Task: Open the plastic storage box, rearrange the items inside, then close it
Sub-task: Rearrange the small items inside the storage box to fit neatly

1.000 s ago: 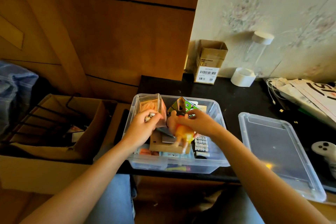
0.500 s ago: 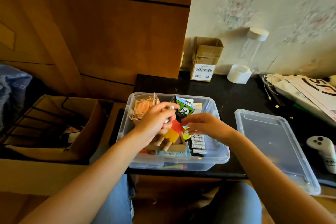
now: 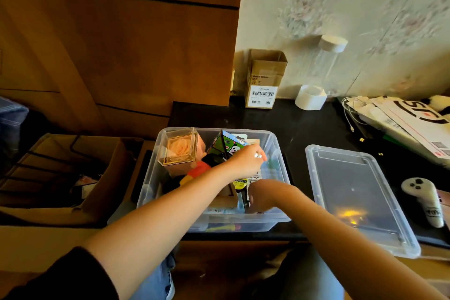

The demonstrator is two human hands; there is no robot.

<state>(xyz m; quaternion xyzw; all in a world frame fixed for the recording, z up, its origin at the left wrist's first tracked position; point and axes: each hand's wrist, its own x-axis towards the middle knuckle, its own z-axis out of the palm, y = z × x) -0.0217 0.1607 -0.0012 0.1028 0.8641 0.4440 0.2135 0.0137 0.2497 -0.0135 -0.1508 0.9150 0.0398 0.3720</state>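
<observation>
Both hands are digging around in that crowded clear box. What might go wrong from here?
1. The rose cube stands high in the storage box, near its rim; the left hand reaching past could knock it, or it may block the lid later.
2. The box sits at the table's front edge; pressing on its near wall might tip it off.
3. The left hand pinches a small shiny thing that could drop among the clutter.

Fingers of the right hand [image 3: 265,196] hidden down inside the storage box [image 3: 280,153], small shiny object in the left hand [image 3: 246,161] too small to be identified, white bag [image 3: 414,119] cut by the right edge
</observation>
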